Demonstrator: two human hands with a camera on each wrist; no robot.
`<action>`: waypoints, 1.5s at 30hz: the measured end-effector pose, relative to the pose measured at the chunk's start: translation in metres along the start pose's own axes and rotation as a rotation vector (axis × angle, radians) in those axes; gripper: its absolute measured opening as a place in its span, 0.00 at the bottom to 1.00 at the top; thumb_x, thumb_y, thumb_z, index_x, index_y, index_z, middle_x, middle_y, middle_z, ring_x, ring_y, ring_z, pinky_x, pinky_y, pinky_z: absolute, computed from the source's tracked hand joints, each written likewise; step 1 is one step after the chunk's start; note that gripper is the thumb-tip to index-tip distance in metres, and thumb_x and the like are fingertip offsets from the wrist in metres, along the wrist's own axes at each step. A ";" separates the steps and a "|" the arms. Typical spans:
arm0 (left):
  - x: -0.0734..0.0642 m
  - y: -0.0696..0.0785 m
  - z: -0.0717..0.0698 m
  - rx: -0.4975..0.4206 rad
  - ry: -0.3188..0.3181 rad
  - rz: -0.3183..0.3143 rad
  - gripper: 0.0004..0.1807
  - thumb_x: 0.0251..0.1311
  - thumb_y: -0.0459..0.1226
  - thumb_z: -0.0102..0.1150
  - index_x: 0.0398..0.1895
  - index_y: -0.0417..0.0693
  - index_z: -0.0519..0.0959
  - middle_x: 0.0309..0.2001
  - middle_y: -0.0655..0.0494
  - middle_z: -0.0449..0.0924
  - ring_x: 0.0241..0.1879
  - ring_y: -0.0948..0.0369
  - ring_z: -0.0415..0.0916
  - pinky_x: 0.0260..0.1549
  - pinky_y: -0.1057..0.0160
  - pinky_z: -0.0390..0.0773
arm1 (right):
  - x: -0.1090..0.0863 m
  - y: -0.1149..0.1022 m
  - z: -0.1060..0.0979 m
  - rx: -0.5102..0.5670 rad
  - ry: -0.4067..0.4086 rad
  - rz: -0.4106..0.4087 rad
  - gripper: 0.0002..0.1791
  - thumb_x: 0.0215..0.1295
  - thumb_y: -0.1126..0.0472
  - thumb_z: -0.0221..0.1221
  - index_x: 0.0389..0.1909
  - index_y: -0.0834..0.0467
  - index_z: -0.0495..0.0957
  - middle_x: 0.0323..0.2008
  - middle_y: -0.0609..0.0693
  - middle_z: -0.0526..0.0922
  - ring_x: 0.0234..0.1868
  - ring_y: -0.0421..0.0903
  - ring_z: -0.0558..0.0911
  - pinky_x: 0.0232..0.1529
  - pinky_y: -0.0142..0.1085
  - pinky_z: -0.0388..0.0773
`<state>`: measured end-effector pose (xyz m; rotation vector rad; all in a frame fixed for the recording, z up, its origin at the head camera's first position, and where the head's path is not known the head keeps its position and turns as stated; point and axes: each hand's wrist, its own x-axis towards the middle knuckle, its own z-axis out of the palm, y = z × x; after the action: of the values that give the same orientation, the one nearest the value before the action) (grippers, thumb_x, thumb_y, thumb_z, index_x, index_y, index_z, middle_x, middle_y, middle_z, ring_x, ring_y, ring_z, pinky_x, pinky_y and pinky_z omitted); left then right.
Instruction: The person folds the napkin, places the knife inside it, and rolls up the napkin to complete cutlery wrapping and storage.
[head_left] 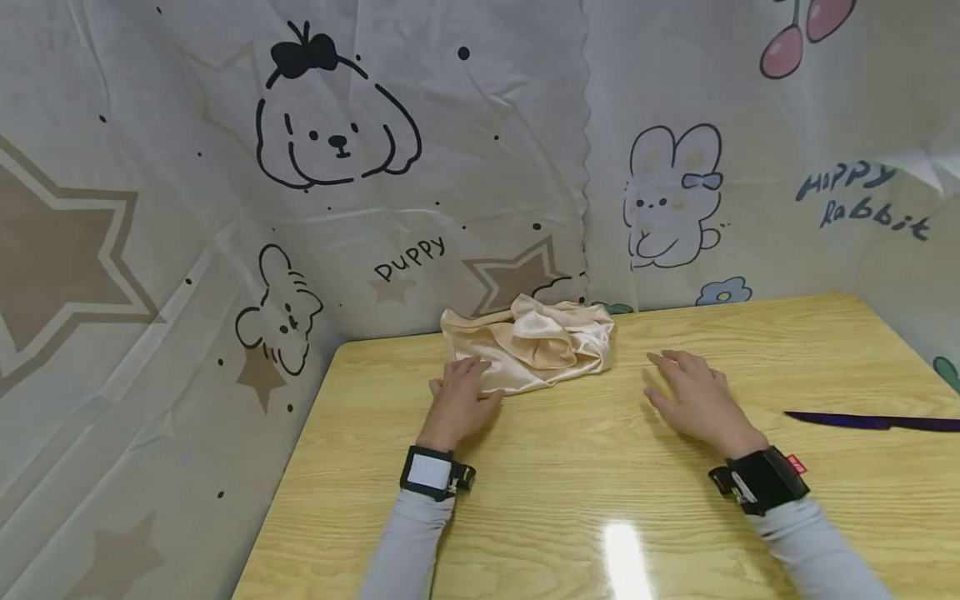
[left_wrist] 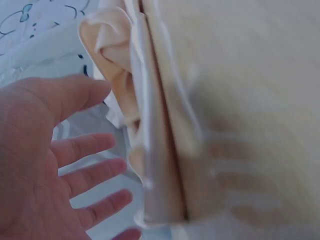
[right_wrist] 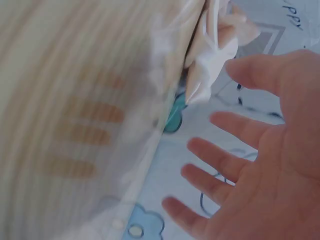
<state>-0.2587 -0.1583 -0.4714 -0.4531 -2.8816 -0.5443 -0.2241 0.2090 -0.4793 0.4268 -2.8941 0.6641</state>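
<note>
A crumpled, shiny cream satin cloth (head_left: 555, 342) lies at the back edge of the wooden table, with loose folds bunched on its right half. My left hand (head_left: 457, 404) is at its front left corner, and the fingertips overlap the cloth in the head view. In the left wrist view the fingers of that hand (left_wrist: 40, 160) are spread and fairly straight, beside the cloth's folds (left_wrist: 117, 45). To the right of the cloth, apart from it, my right hand (head_left: 697, 400) hovers with fingers extended and nothing held. The right wrist view shows its spread fingers (right_wrist: 225, 135).
A knife (head_left: 862, 420) with a dark purple blade lies on the table (head_left: 555, 483) at the right, beyond my right hand. A white curtain (head_left: 480, 150) printed with cartoon animals and stars hangs directly behind the table and along its left side.
</note>
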 end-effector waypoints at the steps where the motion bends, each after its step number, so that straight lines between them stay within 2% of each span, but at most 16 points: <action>1: 0.003 0.003 0.001 -0.010 -0.006 0.001 0.28 0.61 0.49 0.60 0.62 0.47 0.75 0.64 0.48 0.71 0.62 0.50 0.60 0.47 0.41 0.64 | 0.002 -0.004 0.002 0.019 -0.001 -0.008 0.31 0.69 0.50 0.54 0.68 0.63 0.66 0.65 0.66 0.64 0.65 0.65 0.59 0.58 0.69 0.55; 7: 0.024 0.026 0.009 -0.058 -0.069 0.004 0.21 0.65 0.42 0.55 0.60 0.46 0.77 0.64 0.49 0.71 0.60 0.48 0.64 0.53 0.42 0.68 | 0.022 -0.030 0.013 0.123 -0.002 -0.057 0.21 0.67 0.57 0.56 0.58 0.63 0.75 0.57 0.61 0.73 0.60 0.59 0.67 0.58 0.61 0.65; 11: 0.037 0.039 0.017 -0.070 -0.093 0.061 0.21 0.64 0.38 0.54 0.59 0.42 0.77 0.61 0.48 0.73 0.58 0.49 0.67 0.57 0.48 0.71 | 0.036 -0.048 0.018 0.189 -0.001 -0.093 0.15 0.66 0.63 0.55 0.52 0.61 0.79 0.53 0.58 0.73 0.56 0.55 0.70 0.57 0.55 0.70; 14: 0.042 0.047 0.022 -0.064 -0.098 0.094 0.21 0.63 0.35 0.54 0.59 0.41 0.76 0.59 0.49 0.74 0.56 0.51 0.70 0.57 0.52 0.72 | 0.044 -0.060 0.023 0.224 -0.006 -0.125 0.17 0.65 0.66 0.54 0.54 0.59 0.80 0.51 0.56 0.73 0.50 0.51 0.72 0.51 0.51 0.73; 19: 0.044 0.054 0.028 0.007 -0.063 0.081 0.21 0.61 0.31 0.54 0.59 0.46 0.78 0.59 0.51 0.76 0.50 0.48 0.73 0.49 0.49 0.75 | 0.053 -0.074 0.031 0.247 -0.025 -0.152 0.24 0.63 0.67 0.54 0.62 0.58 0.76 0.51 0.56 0.73 0.45 0.49 0.73 0.47 0.48 0.75; 23: 0.044 0.056 0.036 0.080 -0.058 0.064 0.21 0.58 0.32 0.58 0.57 0.50 0.81 0.56 0.54 0.80 0.42 0.49 0.71 0.39 0.53 0.75 | 0.055 -0.075 0.035 0.250 -0.039 -0.153 0.25 0.64 0.67 0.54 0.64 0.62 0.73 0.52 0.57 0.75 0.46 0.49 0.72 0.48 0.47 0.74; 26: 0.043 0.057 0.037 0.085 -0.062 0.053 0.20 0.55 0.32 0.61 0.53 0.50 0.82 0.50 0.55 0.81 0.40 0.52 0.72 0.37 0.55 0.77 | 0.055 -0.073 0.036 0.242 -0.042 -0.144 0.25 0.64 0.66 0.54 0.63 0.64 0.73 0.48 0.56 0.77 0.43 0.48 0.72 0.44 0.45 0.73; 29: 0.043 0.058 0.034 0.045 -0.064 0.051 0.16 0.53 0.31 0.63 0.47 0.48 0.83 0.43 0.54 0.82 0.39 0.55 0.75 0.38 0.55 0.78 | 0.056 -0.071 0.034 0.262 -0.006 -0.113 0.21 0.64 0.65 0.57 0.57 0.64 0.78 0.44 0.55 0.79 0.41 0.47 0.75 0.43 0.44 0.76; 33: 0.045 0.060 0.031 0.023 -0.056 0.091 0.03 0.55 0.32 0.63 0.30 0.46 0.85 0.28 0.55 0.80 0.28 0.59 0.74 0.30 0.58 0.76 | 0.056 -0.071 0.028 0.355 0.075 -0.048 0.12 0.64 0.63 0.61 0.45 0.62 0.83 0.41 0.54 0.84 0.39 0.46 0.81 0.42 0.46 0.81; 35: 0.044 0.063 0.027 0.041 -0.042 0.118 0.06 0.58 0.34 0.61 0.26 0.48 0.85 0.25 0.57 0.80 0.26 0.59 0.73 0.27 0.59 0.75 | 0.056 -0.072 0.024 0.394 0.121 -0.025 0.08 0.64 0.61 0.62 0.40 0.60 0.83 0.37 0.53 0.85 0.35 0.45 0.82 0.39 0.45 0.82; 37: 0.042 0.068 0.020 0.046 -0.038 0.142 0.06 0.60 0.35 0.60 0.28 0.49 0.85 0.26 0.58 0.81 0.28 0.60 0.73 0.29 0.59 0.76 | 0.055 -0.072 0.019 0.410 0.170 -0.017 0.05 0.62 0.61 0.63 0.36 0.59 0.82 0.32 0.52 0.85 0.32 0.44 0.81 0.36 0.43 0.82; 39: 0.039 0.075 0.011 0.022 -0.055 0.164 0.06 0.61 0.36 0.59 0.32 0.50 0.85 0.29 0.59 0.81 0.29 0.61 0.73 0.30 0.60 0.77 | 0.052 -0.073 0.013 0.414 0.208 -0.017 0.05 0.61 0.62 0.63 0.38 0.57 0.80 0.28 0.51 0.82 0.29 0.43 0.79 0.31 0.41 0.80; 41: 0.034 0.083 0.001 -0.027 -0.097 0.194 0.06 0.63 0.37 0.58 0.34 0.49 0.84 0.30 0.60 0.80 0.29 0.63 0.73 0.30 0.62 0.76 | 0.048 -0.071 0.006 0.403 0.225 -0.023 0.13 0.58 0.65 0.62 0.46 0.56 0.79 0.24 0.50 0.77 0.24 0.43 0.75 0.26 0.39 0.74; 43: 0.026 0.091 -0.008 -0.071 -0.142 0.243 0.06 0.65 0.37 0.57 0.35 0.49 0.83 0.29 0.60 0.79 0.28 0.65 0.71 0.29 0.65 0.75 | 0.040 -0.069 0.000 0.384 0.213 -0.019 0.24 0.56 0.66 0.60 0.56 0.53 0.76 0.21 0.50 0.71 0.21 0.43 0.71 0.22 0.36 0.68; 45: 0.015 0.099 -0.014 -0.095 -0.177 0.309 0.05 0.65 0.37 0.57 0.35 0.48 0.82 0.28 0.61 0.76 0.27 0.66 0.69 0.28 0.67 0.74 | 0.029 -0.067 -0.006 0.358 0.183 -0.006 0.28 0.56 0.67 0.59 0.60 0.52 0.74 0.19 0.49 0.68 0.19 0.43 0.67 0.19 0.35 0.64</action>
<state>-0.2394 -0.0718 -0.4232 -0.9875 -2.8724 -0.6153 -0.2310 0.1472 -0.4414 0.3910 -2.6023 1.1617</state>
